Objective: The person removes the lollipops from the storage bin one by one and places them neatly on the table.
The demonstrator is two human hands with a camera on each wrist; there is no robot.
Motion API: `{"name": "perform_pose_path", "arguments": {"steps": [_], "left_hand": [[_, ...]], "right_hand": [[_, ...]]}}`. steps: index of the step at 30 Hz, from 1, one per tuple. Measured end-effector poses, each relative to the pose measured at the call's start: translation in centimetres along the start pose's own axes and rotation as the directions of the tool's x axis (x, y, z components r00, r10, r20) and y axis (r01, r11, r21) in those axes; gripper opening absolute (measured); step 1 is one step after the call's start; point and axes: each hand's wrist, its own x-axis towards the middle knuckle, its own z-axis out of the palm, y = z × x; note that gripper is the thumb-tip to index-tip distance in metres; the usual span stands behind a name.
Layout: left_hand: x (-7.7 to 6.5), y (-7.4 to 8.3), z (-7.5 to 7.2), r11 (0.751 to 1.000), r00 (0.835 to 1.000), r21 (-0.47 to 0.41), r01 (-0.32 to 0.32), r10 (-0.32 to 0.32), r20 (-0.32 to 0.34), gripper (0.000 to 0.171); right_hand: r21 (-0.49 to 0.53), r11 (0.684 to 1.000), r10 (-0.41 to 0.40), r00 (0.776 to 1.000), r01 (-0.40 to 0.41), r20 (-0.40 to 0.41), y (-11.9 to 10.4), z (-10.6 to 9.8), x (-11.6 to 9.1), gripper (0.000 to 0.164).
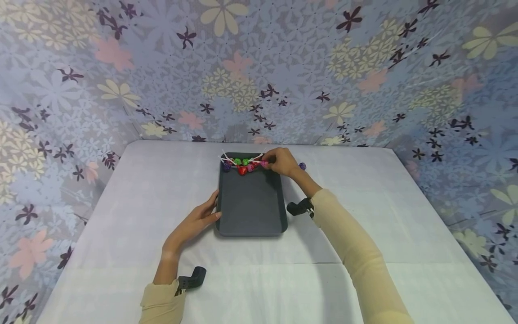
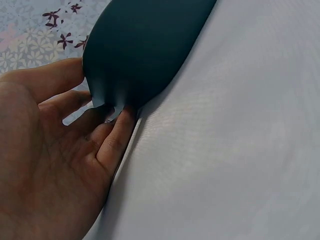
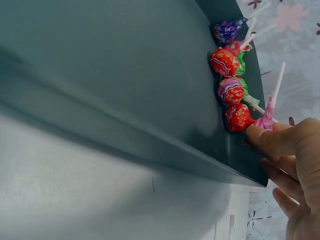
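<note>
Pinching a pink lollipop [image 1: 264, 164] with the right hand [image 1: 282, 161] at the far right corner of the grey tray [image 1: 252, 202], beside a bunch of other lollipops [image 1: 242, 170]. The left hand [image 1: 197, 218]'s got the tray's left edge gripped, and a purple lollipop [image 1: 302, 166]'s on the desk [image 1: 162, 180] off to the right.

- Left wrist view: the tray [image 2: 145, 40] is cut off by the top edge.
- Right wrist view: the right hand [image 3: 295, 162] hides most of the pink lollipop [image 3: 265, 120].
- Head view: sleeves [image 1: 360, 256] leave the bottom edge; wrapper print is too small to read.
</note>
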Motion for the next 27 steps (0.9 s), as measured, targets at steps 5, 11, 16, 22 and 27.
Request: {"name": "perform_pose_path", "arguments": {"steps": [5, 11, 16, 22, 27], "left_hand": [[0.0, 0.0, 0.0, 1.0, 1.0, 0.014, -0.007, 0.007, -0.002, 0.072], [0.0, 0.0, 0.1, 1.0, 1.0, 0.007, 0.009, -0.009, -0.001, 0.072], [0.0, -0.1, 0.1, 1.0, 1.0, 0.016, 0.009, -0.009, -0.001, 0.073], [0.0, 0.0, 0.1, 1.0, 1.0, 0.022, 0.007, -0.007, -0.006, 0.072], [0.0, 0.0, 0.0, 1.0, 1.0, 0.029, 0.008, -0.008, -0.004, 0.073]], "right_hand": [[0.069, 0.998, 0.011, 0.998, -0.007, -0.057, 0.4, 0.0, -0.3, 0.02], [0.236, 0.972, 0.045, 0.991, -0.014, -0.126, 0.8, -0.4, -1.0, 0.018], [0.313, 0.949, 0.088, 0.98, -0.028, -0.18, 1.3, -1.2, -1.8, 0.019], [0.32, 0.946, 0.119, 0.971, -0.048, -0.205, 2.5, -2.7, -3.2, 0.022], [0.272, 0.958, 0.149, 0.965, -0.087, -0.217, 4.0, -3.5, -5.0, 0.022]]}}
